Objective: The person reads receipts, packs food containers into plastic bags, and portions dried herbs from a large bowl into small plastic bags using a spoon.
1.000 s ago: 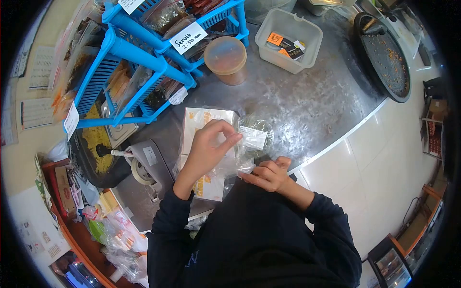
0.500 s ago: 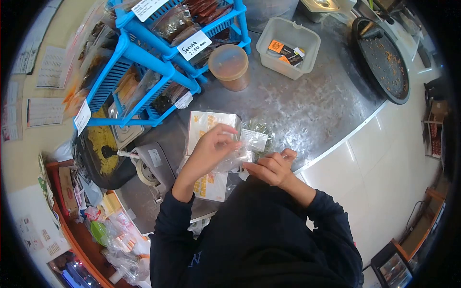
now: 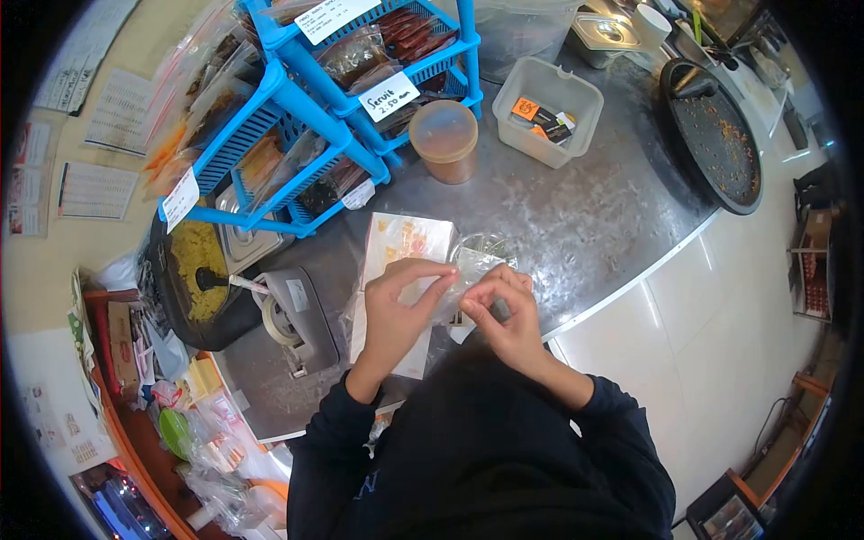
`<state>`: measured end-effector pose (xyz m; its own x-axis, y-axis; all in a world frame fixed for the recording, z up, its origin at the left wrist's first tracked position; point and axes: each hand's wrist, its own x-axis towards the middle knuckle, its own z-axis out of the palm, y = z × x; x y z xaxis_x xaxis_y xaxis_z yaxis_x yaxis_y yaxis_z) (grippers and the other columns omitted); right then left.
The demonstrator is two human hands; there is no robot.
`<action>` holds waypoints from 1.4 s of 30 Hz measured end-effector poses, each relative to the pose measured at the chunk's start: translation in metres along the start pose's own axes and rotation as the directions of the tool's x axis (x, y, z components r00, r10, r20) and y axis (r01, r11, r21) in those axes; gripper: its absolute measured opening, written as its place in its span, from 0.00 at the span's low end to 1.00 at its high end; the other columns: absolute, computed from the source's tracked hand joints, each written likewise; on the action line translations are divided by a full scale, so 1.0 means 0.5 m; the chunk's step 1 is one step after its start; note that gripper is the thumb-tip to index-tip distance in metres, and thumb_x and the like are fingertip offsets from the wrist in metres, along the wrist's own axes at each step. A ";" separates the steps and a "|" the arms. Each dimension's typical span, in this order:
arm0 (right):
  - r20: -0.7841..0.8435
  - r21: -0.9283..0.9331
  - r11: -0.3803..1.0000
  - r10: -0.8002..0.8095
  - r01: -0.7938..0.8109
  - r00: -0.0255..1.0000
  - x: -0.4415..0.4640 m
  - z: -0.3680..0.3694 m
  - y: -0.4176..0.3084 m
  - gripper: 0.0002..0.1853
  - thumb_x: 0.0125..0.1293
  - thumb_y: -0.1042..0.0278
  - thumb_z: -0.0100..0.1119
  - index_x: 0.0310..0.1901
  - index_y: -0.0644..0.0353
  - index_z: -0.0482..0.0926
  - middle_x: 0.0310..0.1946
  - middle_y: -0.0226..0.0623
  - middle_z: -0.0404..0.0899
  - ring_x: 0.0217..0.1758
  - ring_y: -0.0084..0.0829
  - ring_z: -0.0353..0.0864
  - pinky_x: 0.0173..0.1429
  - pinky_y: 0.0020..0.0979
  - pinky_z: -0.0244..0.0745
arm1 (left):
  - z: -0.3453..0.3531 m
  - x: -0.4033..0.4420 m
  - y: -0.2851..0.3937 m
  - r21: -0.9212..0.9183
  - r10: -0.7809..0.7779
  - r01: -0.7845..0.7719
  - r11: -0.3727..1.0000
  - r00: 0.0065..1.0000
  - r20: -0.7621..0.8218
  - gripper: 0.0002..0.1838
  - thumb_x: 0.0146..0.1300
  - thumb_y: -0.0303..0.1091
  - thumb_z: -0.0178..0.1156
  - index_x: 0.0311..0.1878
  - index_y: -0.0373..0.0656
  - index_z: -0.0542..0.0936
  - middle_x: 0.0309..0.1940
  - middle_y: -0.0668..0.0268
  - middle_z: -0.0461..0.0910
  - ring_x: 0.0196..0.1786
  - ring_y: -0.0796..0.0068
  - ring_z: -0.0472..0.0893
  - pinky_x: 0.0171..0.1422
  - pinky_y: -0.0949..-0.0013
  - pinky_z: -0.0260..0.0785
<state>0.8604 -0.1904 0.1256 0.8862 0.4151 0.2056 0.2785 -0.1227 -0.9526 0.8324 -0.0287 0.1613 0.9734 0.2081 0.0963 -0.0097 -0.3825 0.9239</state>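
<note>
My left hand (image 3: 400, 306) pinches the edge of a thin clear plastic bag (image 3: 447, 306) between thumb and forefinger. Close beside it, my right hand (image 3: 506, 315) pinches the same clear plastic. Under and behind my left hand lies a white box or packet with orange print (image 3: 409, 238) on the dark metal counter. A round clear package with a pale label (image 3: 483, 247) sits just beyond my fingertips, partly covered by the plastic and my hands. What the bag holds, if anything, cannot be made out.
Blue stacked baskets (image 3: 306, 135) with bagged goods stand at the back left. Behind are a lidded tub (image 3: 444, 148) and an open plastic container (image 3: 549, 112). A tape dispenser (image 3: 301, 315) and black pan of yellow food (image 3: 198, 270) are left, a black tray (image 3: 720, 135) right.
My hands have come closer together, and my right hand has risen to pinch the plastic near my left fingertips. The whole view has shifted, with the counter items appearing lower.
</note>
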 end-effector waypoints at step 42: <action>0.187 -0.307 0.952 0.065 -0.005 0.980 0.039 -0.044 -0.066 0.07 0.55 0.62 0.65 0.30 0.54 0.79 0.24 0.25 0.68 0.33 0.23 0.66 0.46 0.33 0.48 | -0.023 0.000 0.007 -0.180 -0.020 0.064 0.982 0.972 0.234 0.03 0.55 0.24 0.62 0.33 0.37 0.79 0.33 0.64 0.79 0.40 0.74 0.77 0.47 0.70 0.66</action>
<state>0.8765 -0.1982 0.1657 0.8177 0.5672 0.0979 0.3746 -0.3952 -0.8387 0.8299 -0.0198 0.1687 0.9999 -0.0009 -0.0121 0.0117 -0.2001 0.9797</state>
